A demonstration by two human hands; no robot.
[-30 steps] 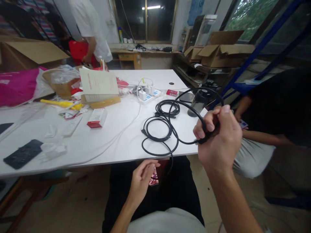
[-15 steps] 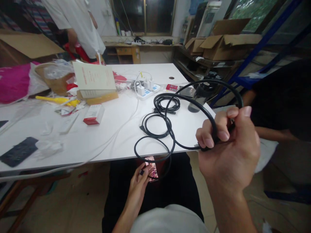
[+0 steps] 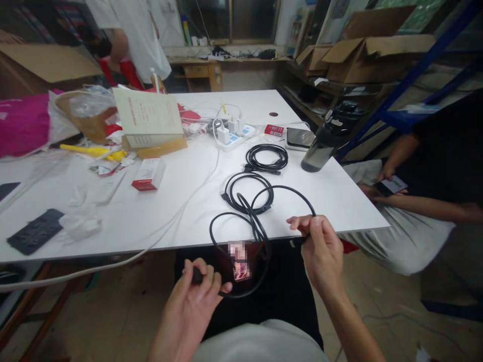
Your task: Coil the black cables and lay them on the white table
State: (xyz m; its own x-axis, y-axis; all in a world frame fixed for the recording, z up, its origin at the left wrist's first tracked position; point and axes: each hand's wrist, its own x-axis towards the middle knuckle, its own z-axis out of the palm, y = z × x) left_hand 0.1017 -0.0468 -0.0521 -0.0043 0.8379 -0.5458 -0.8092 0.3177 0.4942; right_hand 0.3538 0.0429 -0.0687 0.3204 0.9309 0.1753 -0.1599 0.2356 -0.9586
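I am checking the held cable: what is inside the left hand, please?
Inside the left hand, a dark piece shows, probably an end of the black cable; fingers hide the rest.

Our right hand (image 3: 322,251) has dropped from above the white table (image 3: 339,201) to its front edge, sinking the raised loop of black cable (image 3: 256,225), so we now see the dark bottle (image 3: 328,133) uncrossed. Our left hand (image 3: 198,296) has carried a dark cable end (image 3: 196,275) leftward, away from the lit phone (image 3: 241,271) (which it overlapped 0.5 s ago).
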